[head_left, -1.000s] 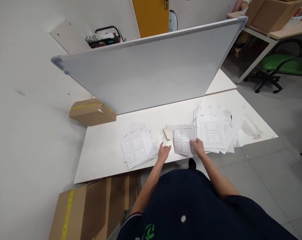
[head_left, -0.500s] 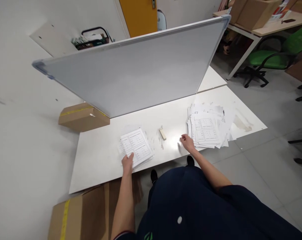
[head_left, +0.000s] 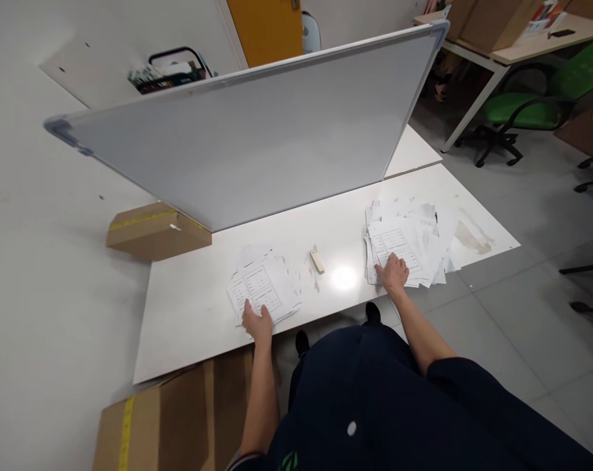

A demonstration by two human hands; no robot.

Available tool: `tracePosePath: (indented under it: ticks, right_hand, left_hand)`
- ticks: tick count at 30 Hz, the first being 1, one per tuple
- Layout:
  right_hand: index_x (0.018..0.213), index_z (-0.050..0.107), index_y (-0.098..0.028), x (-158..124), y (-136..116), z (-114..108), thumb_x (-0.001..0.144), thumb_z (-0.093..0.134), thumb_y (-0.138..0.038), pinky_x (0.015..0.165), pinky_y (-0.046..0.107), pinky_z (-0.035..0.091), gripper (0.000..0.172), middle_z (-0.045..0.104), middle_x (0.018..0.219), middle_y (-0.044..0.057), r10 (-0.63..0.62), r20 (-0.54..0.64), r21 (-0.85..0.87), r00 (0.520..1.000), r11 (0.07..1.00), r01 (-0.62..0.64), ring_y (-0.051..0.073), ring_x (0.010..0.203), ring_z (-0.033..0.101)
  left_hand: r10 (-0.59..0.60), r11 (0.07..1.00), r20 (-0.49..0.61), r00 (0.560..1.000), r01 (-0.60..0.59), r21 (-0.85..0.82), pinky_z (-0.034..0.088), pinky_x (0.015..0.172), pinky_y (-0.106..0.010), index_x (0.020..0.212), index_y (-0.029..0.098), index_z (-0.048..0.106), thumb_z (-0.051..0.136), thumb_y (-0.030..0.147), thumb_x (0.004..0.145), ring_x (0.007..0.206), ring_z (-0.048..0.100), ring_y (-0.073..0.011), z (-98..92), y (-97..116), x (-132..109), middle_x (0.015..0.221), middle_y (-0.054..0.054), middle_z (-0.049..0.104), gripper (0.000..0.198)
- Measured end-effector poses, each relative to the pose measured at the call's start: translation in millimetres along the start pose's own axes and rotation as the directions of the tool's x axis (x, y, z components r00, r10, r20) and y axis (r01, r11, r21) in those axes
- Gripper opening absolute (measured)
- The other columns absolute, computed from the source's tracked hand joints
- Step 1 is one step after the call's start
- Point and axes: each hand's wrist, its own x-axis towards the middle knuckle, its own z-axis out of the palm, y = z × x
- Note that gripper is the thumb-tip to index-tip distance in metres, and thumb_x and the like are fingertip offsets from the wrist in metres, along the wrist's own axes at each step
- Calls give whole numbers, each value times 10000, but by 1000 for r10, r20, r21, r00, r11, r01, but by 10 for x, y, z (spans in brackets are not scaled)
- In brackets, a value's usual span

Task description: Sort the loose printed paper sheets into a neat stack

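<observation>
Two piles of printed sheets lie on a low white table (head_left: 203, 314). My left hand (head_left: 257, 322) rests with fingers spread on the near edge of the left pile (head_left: 261, 291). On the near left corner of the larger, messier right pile (head_left: 408, 242), my right hand (head_left: 393, 273) lies flat, fingers apart. A small beige block (head_left: 317, 261) sits on the table between the piles, touched by neither hand.
A big whiteboard (head_left: 257, 131) leans over the back of the table. A cardboard box (head_left: 156, 230) stands at the table's far left, flattened cardboard (head_left: 178, 418) lies on the floor near me. A green office chair (head_left: 536, 111) and a desk stand at the far right.
The single sheet in front of me went onto the left pile under my left hand. My right hand let go and moved right onto the right pile.
</observation>
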Motion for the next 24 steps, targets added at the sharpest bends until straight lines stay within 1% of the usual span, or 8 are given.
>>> tracePosePath:
  ticks: [3, 6, 8, 10, 15, 19, 21, 24]
  right_hand:
    - [1218, 411, -132, -69, 11, -26, 774, 463, -390, 958, 415, 205, 516, 505, 1185, 137, -23, -16, 14, 1000, 1000, 23, 294, 1188, 284]
    - [1136, 506, -156, -111, 0, -52, 786, 444, -372, 950, 397, 227, 416, 501, 1202, 106, -38, -33, 49, 999, 998, 39, 280, 1153, 296]
    - [1076, 562, -166, -125, -15, -58, 799, 415, -354, 951, 394, 230, 365, 476, 1237, 88, -34, -38, 72, 999, 997, 37, 273, 1144, 294]
    - [1037, 594, -169, -131, -36, -54, 804, 391, -332, 951, 397, 232, 349, 466, 1247, 82, -11, -37, 95, 999, 995, 14, 269, 1142, 295]
    - [970, 624, -177, -132, -82, -10, 774, 401, -304, 943, 406, 244, 323, 476, 1234, 73, 60, -78, 126, 995, 991, -50, 262, 1130, 322]
    - [916, 624, -184, -132, -70, 23, 783, 384, -287, 914, 418, 261, 293, 476, 1223, 79, 54, -95, 92, 994, 995, -45, 262, 1123, 328]
    - [944, 599, -183, -129, -60, 29, 787, 405, -329, 895, 426, 269, 289, 480, 1202, 93, 28, -100, 69, 995, 997, -21, 267, 1109, 331]
    - [1000, 553, -174, -112, -67, 30, 751, 477, -407, 863, 434, 281, 349, 490, 1144, 113, 19, -97, 26, 995, 1000, -16, 279, 1077, 339]
  left_hand:
    - [110, 993, 30, 993, -109, -45, 323, 937, -458, 1291, 171, 351, 456, 309, 779, 1129, 415, -290, 90, 118, -152, 1175, -133, 504, 540]
    - [221, 973, 71, 973, -215, -87, 304, 966, -425, 1282, 166, 363, 442, 285, 786, 1131, 420, -260, 148, 232, -242, 1163, -129, 513, 517]
    - [264, 961, 102, 959, -253, -109, 299, 973, -418, 1285, 161, 358, 429, 284, 792, 1131, 421, -253, 174, 294, -284, 1165, -133, 514, 512]
    - [279, 957, 140, 950, -262, -125, 308, 966, -418, 1289, 164, 352, 414, 291, 800, 1135, 416, -256, 196, 338, -325, 1177, -134, 509, 510]
    - [321, 944, 206, 925, -294, -149, 314, 966, -410, 1297, 185, 341, 406, 291, 803, 1153, 409, -248, 265, 373, -422, 1233, -116, 478, 509]
    - [363, 928, 211, 907, -332, -169, 295, 985, -403, 1297, 185, 339, 401, 276, 804, 1161, 410, -235, 307, 392, -480, 1238, -114, 477, 505]
    - [385, 919, 215, 898, -351, -180, 290, 990, -401, 1293, 177, 343, 398, 267, 804, 1153, 421, -232, 313, 412, -501, 1231, -119, 482, 500]
    - [386, 919, 227, 894, -349, -185, 301, 981, -402, 1282, 161, 360, 403, 259, 799, 1139, 432, -235, 311, 444, -526, 1209, -126, 498, 494]
